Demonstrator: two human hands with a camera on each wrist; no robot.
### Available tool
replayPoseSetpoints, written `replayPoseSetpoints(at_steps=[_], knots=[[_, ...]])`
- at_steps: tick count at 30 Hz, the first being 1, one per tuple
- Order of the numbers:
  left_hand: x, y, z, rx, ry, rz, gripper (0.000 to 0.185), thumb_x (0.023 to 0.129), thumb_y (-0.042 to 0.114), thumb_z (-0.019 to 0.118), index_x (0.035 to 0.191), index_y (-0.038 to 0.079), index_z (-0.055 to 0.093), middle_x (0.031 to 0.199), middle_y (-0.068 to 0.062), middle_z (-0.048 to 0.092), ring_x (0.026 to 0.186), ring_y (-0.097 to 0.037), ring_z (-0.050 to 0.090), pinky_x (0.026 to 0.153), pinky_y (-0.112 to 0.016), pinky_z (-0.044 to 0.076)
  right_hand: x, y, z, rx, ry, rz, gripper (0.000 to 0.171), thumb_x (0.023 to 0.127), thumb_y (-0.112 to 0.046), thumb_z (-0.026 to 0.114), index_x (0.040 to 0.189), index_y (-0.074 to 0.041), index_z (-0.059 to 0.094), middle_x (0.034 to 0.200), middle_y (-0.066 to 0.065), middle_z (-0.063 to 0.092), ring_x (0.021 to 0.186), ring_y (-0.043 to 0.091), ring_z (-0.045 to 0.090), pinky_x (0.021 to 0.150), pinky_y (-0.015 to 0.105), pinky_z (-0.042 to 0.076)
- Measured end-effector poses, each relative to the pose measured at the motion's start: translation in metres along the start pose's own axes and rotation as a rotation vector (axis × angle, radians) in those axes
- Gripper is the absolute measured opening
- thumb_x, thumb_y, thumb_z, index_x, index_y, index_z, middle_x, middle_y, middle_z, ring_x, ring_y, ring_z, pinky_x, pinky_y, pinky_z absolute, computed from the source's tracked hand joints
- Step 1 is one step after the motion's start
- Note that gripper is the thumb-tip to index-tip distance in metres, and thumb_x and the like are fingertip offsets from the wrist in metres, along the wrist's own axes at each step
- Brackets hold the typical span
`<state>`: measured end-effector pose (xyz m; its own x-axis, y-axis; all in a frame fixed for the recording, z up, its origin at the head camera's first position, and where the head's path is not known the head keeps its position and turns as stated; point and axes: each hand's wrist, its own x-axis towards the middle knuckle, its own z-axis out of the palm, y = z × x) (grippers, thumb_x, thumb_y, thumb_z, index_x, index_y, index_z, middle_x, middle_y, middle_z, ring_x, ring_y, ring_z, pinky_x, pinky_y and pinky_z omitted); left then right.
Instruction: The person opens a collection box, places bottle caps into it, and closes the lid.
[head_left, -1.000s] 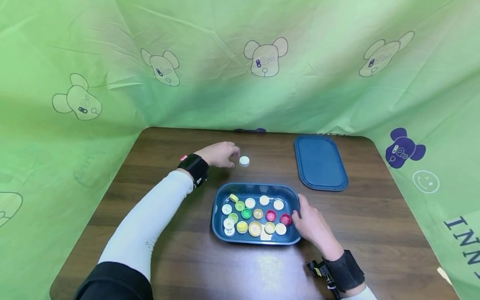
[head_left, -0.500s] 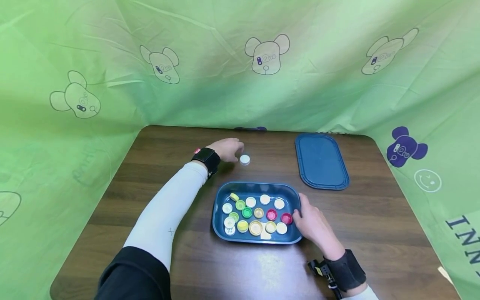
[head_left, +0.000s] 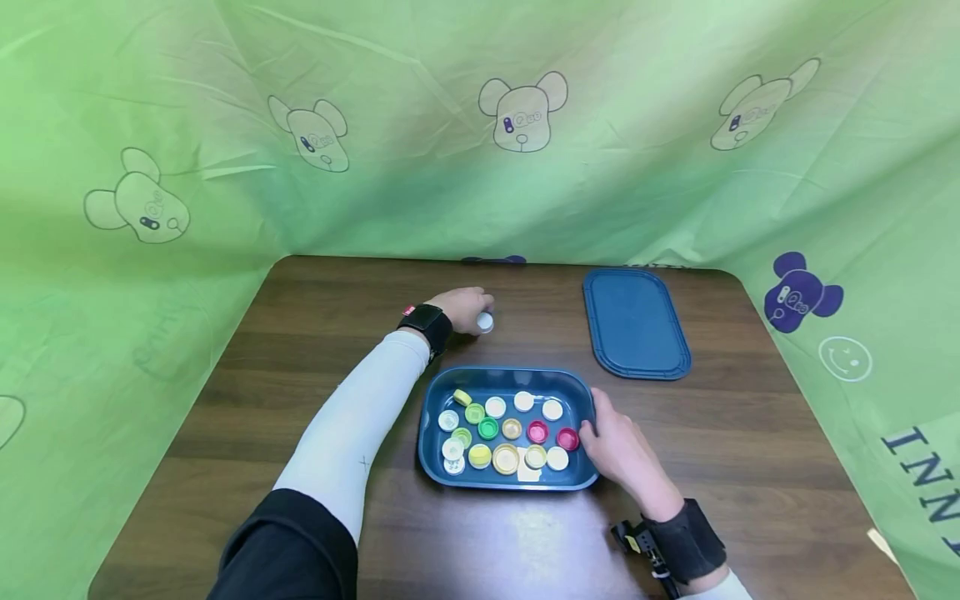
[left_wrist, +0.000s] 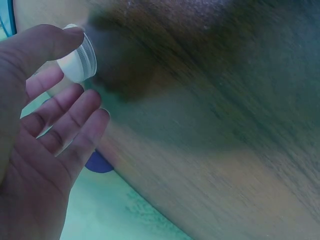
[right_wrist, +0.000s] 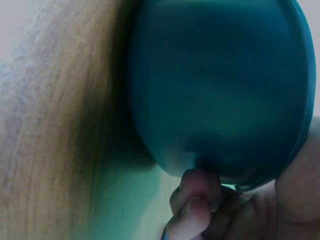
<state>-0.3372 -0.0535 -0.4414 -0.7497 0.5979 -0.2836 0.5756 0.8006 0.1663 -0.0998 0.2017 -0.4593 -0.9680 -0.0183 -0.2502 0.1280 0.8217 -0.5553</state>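
Observation:
My left hand [head_left: 463, 309] pinches a white bottle cap [head_left: 485, 322] behind the blue tray. In the left wrist view the thumb lies over the edge of the cap [left_wrist: 80, 62], which stands tilted and shows its ridged side. The other fingers of that hand [left_wrist: 55, 125] spread loosely. At its right end, the blue tray [head_left: 495, 486] is gripped by my right hand [head_left: 618, 442]. The right wrist view shows the tray's outer wall [right_wrist: 220, 90] with curled fingers [right_wrist: 192, 200] against it. Several white, yellow, green and red caps lie in the tray.
A flat blue lid [head_left: 637, 325] lies on the wooden table [head_left: 360, 333] at the back right. A green curtain [head_left: 420, 192] printed with mouse faces hangs behind and beside the table. A white paper label [head_left: 528, 474] sits in the tray.
My left hand has moved right to the lone white cap, taken it between thumb and finger and tilted it. The right hand stays on the tray.

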Motion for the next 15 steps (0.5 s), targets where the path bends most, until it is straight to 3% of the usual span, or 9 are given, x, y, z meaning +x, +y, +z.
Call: replayPoseSetpoints(at_steps=[8,15], knots=[[0.003,-0.006,0.006,-0.014,-0.004,0.002,0.038,0.088,0.022,0.077,0.124,0.013,0.065,0.117,-0.010,0.061,0.105,-0.025,0.059,0.096,-0.041,0.050,-0.001,-0.002,0.002,0.008,-0.018,0.012,0.063,0.102,-0.015,0.054,0.155,0.002,0.024,0.146,0.033,0.047,0.116,0.041,0.062,0.094,0.060,0.050],[-0.009,-0.002,-0.006,-0.065,0.036,0.039,0.038,0.087,0.020,0.078,0.122,0.012,0.065,0.117,-0.008,0.060,0.106,-0.023,0.058,0.096,-0.039,0.050,-0.001,-0.001,-0.001,-0.001,-0.007,-0.001,0.062,0.102,-0.016,0.053,0.154,0.002,0.025,0.143,0.034,0.049,0.115,0.042,0.063,0.093,0.060,0.050]])
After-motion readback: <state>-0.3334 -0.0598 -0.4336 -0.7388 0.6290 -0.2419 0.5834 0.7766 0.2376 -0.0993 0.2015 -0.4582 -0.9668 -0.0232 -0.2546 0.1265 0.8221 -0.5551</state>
